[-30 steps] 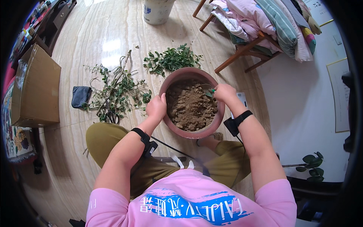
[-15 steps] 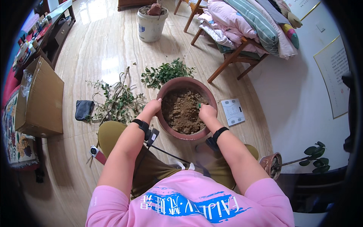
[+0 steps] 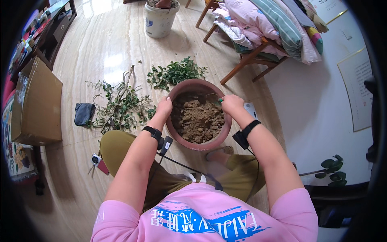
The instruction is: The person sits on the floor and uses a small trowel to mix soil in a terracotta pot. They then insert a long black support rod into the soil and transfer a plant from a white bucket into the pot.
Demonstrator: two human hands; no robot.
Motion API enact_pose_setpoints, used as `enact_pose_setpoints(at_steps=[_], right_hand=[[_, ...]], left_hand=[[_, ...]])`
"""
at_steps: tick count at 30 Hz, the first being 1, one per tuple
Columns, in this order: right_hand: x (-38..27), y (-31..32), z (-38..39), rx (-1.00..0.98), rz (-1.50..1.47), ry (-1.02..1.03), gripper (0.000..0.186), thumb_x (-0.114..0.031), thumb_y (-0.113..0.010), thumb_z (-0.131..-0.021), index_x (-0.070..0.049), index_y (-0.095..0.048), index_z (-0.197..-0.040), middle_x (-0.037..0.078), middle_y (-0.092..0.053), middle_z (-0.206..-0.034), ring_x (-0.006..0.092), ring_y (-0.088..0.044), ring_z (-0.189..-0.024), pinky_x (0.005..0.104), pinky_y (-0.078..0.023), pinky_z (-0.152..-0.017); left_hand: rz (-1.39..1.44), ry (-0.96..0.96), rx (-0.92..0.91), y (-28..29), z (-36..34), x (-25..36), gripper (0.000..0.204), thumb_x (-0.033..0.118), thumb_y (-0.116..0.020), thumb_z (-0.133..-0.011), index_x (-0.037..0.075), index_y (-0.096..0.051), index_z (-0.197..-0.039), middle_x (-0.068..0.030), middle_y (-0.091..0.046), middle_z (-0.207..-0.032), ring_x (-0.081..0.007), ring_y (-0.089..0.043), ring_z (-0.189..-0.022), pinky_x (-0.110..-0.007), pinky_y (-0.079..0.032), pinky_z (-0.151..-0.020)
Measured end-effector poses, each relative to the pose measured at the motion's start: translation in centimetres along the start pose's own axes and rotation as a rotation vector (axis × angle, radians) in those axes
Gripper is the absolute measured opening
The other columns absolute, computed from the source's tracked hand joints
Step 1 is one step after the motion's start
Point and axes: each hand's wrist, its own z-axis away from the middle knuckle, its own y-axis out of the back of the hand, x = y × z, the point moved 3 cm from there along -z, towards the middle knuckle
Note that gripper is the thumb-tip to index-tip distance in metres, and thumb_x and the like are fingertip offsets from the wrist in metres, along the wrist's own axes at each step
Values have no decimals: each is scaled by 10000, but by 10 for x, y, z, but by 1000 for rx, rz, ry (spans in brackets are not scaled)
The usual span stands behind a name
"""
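A terracotta-coloured round pot (image 3: pixel 198 146) full of loose brown soil (image 3: pixel 201 121) stands between my knees. My left hand (image 3: pixel 164 105) grips the pot's left rim, fingers closed. My right hand (image 3: pixel 231 104) is closed on a small trowel (image 3: pixel 221 100) with a green handle, at the pot's upper right; the metal end is partly in the soil. Beyond the pot lie a leafy green heap (image 3: pixel 175 73) and, to the left, cut branches (image 3: pixel 119 105) with leaves.
A white bucket (image 3: pixel 160 24) of soil stands at the back, a wooden chair (image 3: pixel 242 69) with folded bedding at upper right. At left are a cardboard box (image 3: pixel 38 109), dark cloth (image 3: pixel 84 114) and red device (image 3: pixel 100 163). A white scale (image 3: pixel 250 110) and leafy plant (image 3: pixel 331 171) are at right.
My right hand moved inward into the pot half a second ago and is now back toward its upper right with the trowel. My left hand stays on the rim.
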Motion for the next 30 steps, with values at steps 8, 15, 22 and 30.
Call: enact_pose_setpoints(at_steps=[8,15,22,30], right_hand=[[10,-30,-110,-291,-67,94,309,-166,-606,-762,-90,-735,-1032,150,-709,-1057,317,-677,-1007,404,-555,-814],[-46,-34,-99,-301,-40,48,283,-132,-609,-767,-79,-745,-1010,158,-703,-1089,308,-676,-1024,414,-552,-846],[-54,-60,-28,-211,-185,-34,298,-153,-575,-853,-76,-715,-1104,160,-673,-1191,331,-665,-1069,446,-537,-903],[-59,-82,80,58,-127,42,316,-126,-525,-872,-24,-612,-1159,178,-721,-879,302,-721,-830,416,-575,-715]], left_hand=[[-128,-26,123,10,33,24,410,345,-367,-991,78,-579,-1218,-242,-635,-1141,-426,-587,-1093,-511,-457,-919],[-133,-27,205,16,42,23,393,352,-385,-980,92,-605,-1176,-222,-653,-1095,-421,-605,-1049,-517,-465,-904],[-265,70,228,16,47,36,417,410,-368,-979,198,-611,-1244,-146,-668,-1167,-358,-614,-1113,-531,-432,-956],[-250,82,195,16,48,35,450,441,-333,-992,195,-593,-1265,-136,-651,-1220,-350,-595,-1162,-557,-405,-978]])
